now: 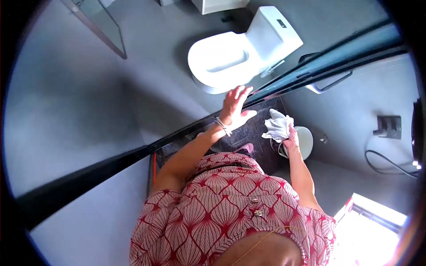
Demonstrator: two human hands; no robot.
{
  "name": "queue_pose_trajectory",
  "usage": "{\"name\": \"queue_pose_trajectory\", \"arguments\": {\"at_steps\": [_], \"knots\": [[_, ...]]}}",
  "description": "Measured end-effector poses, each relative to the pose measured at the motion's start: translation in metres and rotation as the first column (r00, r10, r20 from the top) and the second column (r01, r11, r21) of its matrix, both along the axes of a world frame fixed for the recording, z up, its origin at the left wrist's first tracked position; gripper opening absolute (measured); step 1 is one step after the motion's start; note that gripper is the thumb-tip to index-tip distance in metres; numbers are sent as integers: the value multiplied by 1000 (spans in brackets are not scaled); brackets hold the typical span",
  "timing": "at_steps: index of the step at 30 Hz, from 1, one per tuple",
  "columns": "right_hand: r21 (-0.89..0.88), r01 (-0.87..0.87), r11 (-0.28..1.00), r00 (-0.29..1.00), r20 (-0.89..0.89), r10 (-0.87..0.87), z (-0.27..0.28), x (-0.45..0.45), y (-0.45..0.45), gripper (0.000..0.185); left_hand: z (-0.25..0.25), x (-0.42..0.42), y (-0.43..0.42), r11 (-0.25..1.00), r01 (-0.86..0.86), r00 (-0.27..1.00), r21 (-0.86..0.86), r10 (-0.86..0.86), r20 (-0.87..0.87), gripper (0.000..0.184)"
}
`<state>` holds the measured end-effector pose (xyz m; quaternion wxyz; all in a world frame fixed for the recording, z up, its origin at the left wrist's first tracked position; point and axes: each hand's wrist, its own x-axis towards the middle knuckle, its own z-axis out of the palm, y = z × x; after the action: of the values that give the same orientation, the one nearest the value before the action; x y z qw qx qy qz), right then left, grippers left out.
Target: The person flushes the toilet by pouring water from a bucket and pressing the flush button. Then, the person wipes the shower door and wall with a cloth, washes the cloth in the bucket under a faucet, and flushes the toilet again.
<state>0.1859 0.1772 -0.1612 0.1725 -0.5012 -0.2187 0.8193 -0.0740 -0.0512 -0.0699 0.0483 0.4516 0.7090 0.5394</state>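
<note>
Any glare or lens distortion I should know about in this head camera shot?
Head view: glare whites out the window at lower right; the toilet is bright, its seat detail washed out; fisheye distortion, with black vignetting at the edges; folds in the white cloth in the right hand remain readable.

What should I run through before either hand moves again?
1. White crumpled cloth held in the right hand: ok, the fingers are closed on it.
2. Left hand free: ok, it is open and holds nothing.
3. Left hand clear of the black-framed glass partition: cannot tell; the two overlap in this view.
4. Cloth clear of the round white bucket: cannot tell; the hand and bucket overlap from above.
5. Secure footing on the dark floor: cannot tell; the patterned red-and-white top hides most of the stance.
</note>
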Motion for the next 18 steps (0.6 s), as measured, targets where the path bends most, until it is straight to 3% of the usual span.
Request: {"name": "queue_pose_trajectory", "arguments": {"at_steps": [4, 7, 8, 9, 12, 15, 18], "knots": [[24, 15, 1000, 989, 147, -19, 64, -27, -27, 48, -10, 5, 42, 997, 37, 982, 64, -48, 184, 69], [-36, -124, 992, 992, -18, 124, 79, -5, -38, 55, 15, 23, 41, 999, 40, 981, 22, -43, 189, 65], [2, -78, 997, 996, 34, 78, 83, -8, -45, 56, 18, 20, 44, 999, 52, 980, -8, -49, 193, 64], [-16, -128, 992, 986, -114, 125, 69, 6, -42, 57, 23, 20, 42, 998, 65, 981, -8, -63, 186, 63], [-27, -137, 990, 981, -142, 132, 42, 30, -41, 48, 23, 21, 43, 994, 109, 973, -12, -105, 204, 62], [-21, 19, 1000, 998, 68, -17, 35, 31, -55, 44, 23, 20, 44, 992, 129, 971, -9, -125, 203, 63], [15, 6, 1000, 995, 97, -7, 9, 48, -53, 44, 20, 22, 46, 993, 114, 974, 9, -113, 198, 60]]}}
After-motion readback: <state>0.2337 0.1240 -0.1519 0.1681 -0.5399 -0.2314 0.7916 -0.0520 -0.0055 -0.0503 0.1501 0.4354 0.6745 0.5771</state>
